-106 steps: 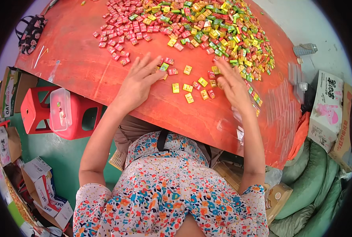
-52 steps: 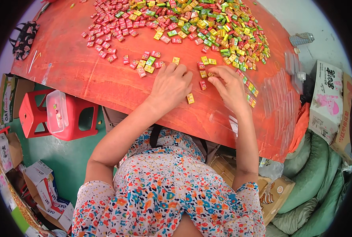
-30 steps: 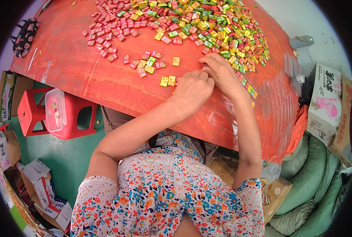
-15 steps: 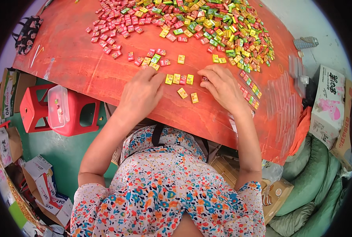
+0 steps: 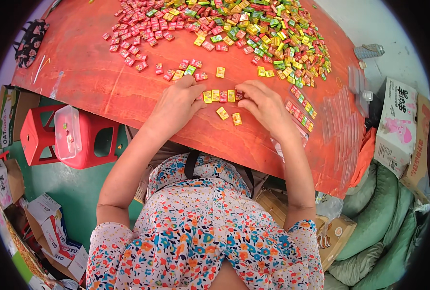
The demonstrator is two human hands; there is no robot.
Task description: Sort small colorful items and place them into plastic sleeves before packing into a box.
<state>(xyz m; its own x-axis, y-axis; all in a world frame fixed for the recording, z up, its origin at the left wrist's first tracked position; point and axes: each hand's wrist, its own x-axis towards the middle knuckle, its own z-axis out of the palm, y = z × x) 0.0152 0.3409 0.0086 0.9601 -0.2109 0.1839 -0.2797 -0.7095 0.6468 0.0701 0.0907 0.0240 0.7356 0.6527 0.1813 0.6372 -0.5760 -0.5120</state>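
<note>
Right hand [image 5: 268, 108] pinches the red end box [image 5: 239, 96], left hand [image 5: 174, 108] loosely parted beside the box row [image 5: 223, 96]; lining-up stage imo, needs gentle inward nudging.

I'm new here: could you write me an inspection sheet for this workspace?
Surface: red table, wood grain and scuffs showing.
Job's things: row of small yellow and red boxes; two loose yellow boxes on the near side; mixed-colour pile beyond.
Clutter: clear plastic strips on the right; dark flowered bag at the left edge.
Left fingers: at the row's left end; grip unclear.
Right fingers: at its right end; grip unclear.
Cables: nothing seen.
Surroundings: clear tub on a red stool, cardboard boxes, green fabric bundles.
</note>
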